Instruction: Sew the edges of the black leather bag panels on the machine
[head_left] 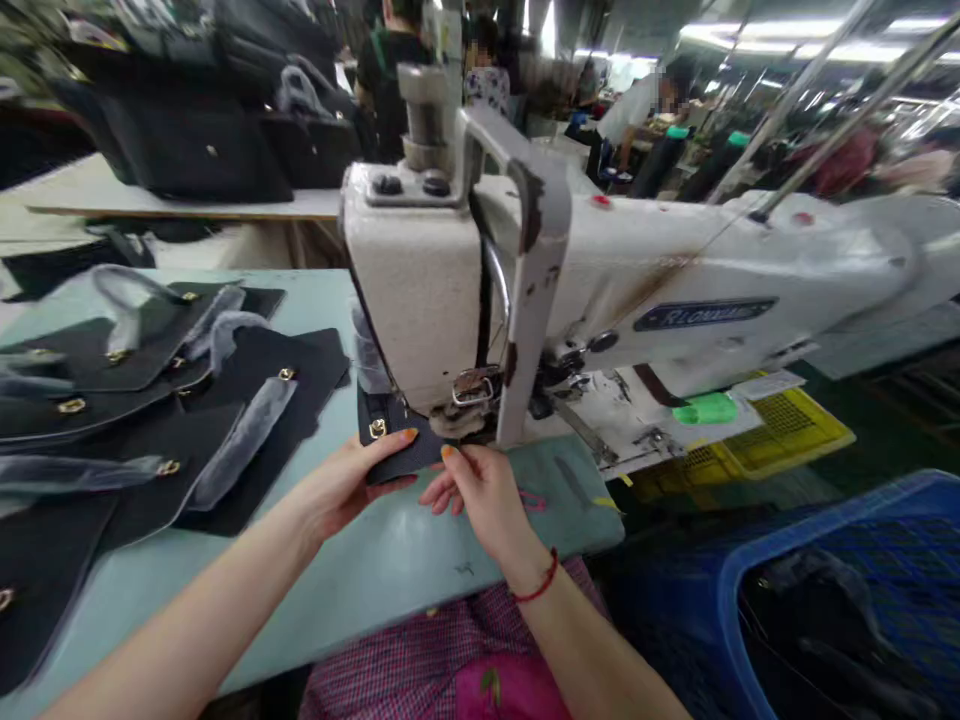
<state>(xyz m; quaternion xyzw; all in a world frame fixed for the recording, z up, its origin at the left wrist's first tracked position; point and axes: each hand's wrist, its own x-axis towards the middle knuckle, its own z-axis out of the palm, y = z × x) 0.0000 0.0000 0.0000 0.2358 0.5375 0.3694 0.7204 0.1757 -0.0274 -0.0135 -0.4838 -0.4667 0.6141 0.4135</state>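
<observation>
A small black leather piece (394, 450) with a gold ring lies under the head of a white sewing machine (525, 290). My left hand (341, 480) pinches its near left edge, thumb on top beside the ring. My right hand (480, 495) has curled fingers with the thumb pressing on the piece's right end, just below the presser foot (469, 395). A red cord circles my right wrist.
Several black leather flaps (150, 400) with gold rings and clear plastic strips are stacked on the pale green table (390, 570) at left. A blue plastic crate (847, 600) stands at lower right, a yellow tray (780, 430) behind it. Black bags and other people are in the background.
</observation>
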